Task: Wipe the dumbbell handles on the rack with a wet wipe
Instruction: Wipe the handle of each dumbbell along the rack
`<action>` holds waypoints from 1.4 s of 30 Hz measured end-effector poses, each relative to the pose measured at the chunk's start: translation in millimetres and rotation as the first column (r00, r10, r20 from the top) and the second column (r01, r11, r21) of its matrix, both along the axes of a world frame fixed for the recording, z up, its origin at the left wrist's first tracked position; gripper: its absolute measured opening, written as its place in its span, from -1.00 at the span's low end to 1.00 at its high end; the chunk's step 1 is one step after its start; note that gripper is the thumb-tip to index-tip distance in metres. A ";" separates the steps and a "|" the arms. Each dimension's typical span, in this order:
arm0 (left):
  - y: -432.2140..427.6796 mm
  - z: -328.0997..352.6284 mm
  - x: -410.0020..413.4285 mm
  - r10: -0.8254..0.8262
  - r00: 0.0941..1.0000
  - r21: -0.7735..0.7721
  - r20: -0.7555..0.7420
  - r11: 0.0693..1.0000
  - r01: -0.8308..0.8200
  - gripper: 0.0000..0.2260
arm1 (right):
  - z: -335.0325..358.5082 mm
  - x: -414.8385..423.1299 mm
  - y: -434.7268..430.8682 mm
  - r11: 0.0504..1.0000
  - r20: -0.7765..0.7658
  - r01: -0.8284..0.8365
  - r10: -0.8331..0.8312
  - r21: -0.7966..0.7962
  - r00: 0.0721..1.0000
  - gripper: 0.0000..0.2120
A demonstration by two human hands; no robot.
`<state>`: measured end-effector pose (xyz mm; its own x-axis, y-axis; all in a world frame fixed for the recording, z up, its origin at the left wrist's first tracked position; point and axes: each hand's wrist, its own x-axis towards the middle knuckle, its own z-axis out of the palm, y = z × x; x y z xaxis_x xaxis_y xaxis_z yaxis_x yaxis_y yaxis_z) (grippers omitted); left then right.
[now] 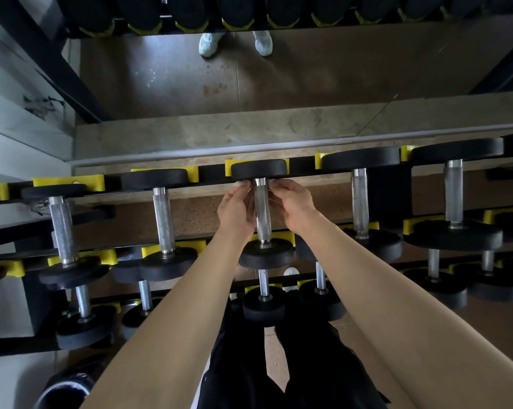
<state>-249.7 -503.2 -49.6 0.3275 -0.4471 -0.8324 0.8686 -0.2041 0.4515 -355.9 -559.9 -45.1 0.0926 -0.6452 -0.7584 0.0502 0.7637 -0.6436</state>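
Item: middle dumbbell (pixel 264 255), top tier of the rack (pixel 214 172), lying front to back in its yellow cradles (pixel 289 235) so the handle (pixel 261 211) faces you bare along its full length. Your left hand (pixel 234 208) and right hand (pixel 293 205) flank that handle at its far end, just under the rear plate (pixel 259 168), one on each side, probably so the cloth can pass round the bar. Both sets of fingers curl inward toward the bar. A pale scrap at your left fingertips reads as the wet wipe (pixel 239 184), pinched there against the collar; whether your right hand also holds it, you cannot tell from here. Starting point: the far end, which suits one pull back toward you along the knurling. Neighbouring handles, left (pixel 163 219) and right (pixel 360 199), stand untouched by either hand, well apart from this one. Lower tiers (pixel 263 281): smaller dumbbells, partly hidden by your forearms. Behind: a mirror (pixel 161 84) doubling the rack.
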 end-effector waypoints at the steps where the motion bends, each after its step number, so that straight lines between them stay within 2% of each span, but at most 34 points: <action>1: -2.1 0.2 -0.6 0.003 1.000 0.018 0.017 1.000 -0.003 -0.70 | 1.4 -3.3 1.1 1.000 -0.016 0.013 -0.013 -0.024 1.000 -0.92; 7: -7.2 -1.6 -2.5 -0.084 0.996 0.088 0.006 0.993 0.083 -0.78 | 4.8 -16.1 8.3 0.992 -0.035 0.013 -0.018 -0.125 0.999 -0.93; 11: 2.9 5.2 3.9 -0.073 0.996 0.056 0.045 0.996 0.071 -0.85 | -0.6 -0.5 0.9 0.971 -0.213 -0.157 0.117 -0.183 0.970 -0.90; 15: 23.5 5.8 7.5 -0.083 0.992 -0.007 0.091 0.996 0.084 -0.92 | -1.2 2.6 -5.4 0.932 -0.293 -0.314 0.254 -0.181 0.922 -0.88; 18: 23.1 5.0 1.9 -0.140 0.973 0.045 0.185 0.990 0.134 -0.96 | -1.4 -9.0 -6.7 0.906 -0.351 -0.374 0.290 -0.200 0.890 -0.88; 20: 12.7 6.1 -3.4 -0.210 0.942 0.096 0.263 0.977 0.191 -0.95 | -3.2 -18.0 -3.5 0.930 -0.325 -0.319 0.249 -0.181 0.912 -0.85; 23: 4.8 5.4 -3.9 -0.238 0.929 0.096 0.285 0.971 0.220 -0.91 | -2.9 -27.0 3.7 0.940 -0.307 -0.292 0.230 -0.174 0.923 -0.86; 30: 42.5 2.6 13.9 -0.320 0.922 -0.035 0.219 0.942 0.335 -0.90 | -7.5 -8.7 4.3 0.882 -0.332 -0.444 0.376 -0.156 0.865 -0.85; 34: 32.3 -1.5 2.8 -0.362 0.889 0.069 0.280 0.931 0.357 -0.93 | -3.5 -25.8 0.3 0.892 -0.298 -0.429 0.375 -0.142 0.878 -0.83; 37: 26.2 -0.6 1.0 -0.371 0.894 0.096 0.251 0.929 0.358 -0.89 | 0.0 -37.8 2.8 0.916 -0.241 -0.384 0.350 -0.114 0.905 -0.86; 42: 43.7 3.9 13.8 -0.344 0.916 0.131 0.206 0.937 0.323 -0.88 | -2.1 -26.5 15.4 0.828 -0.353 -0.550 0.485 -0.108 0.800 -0.93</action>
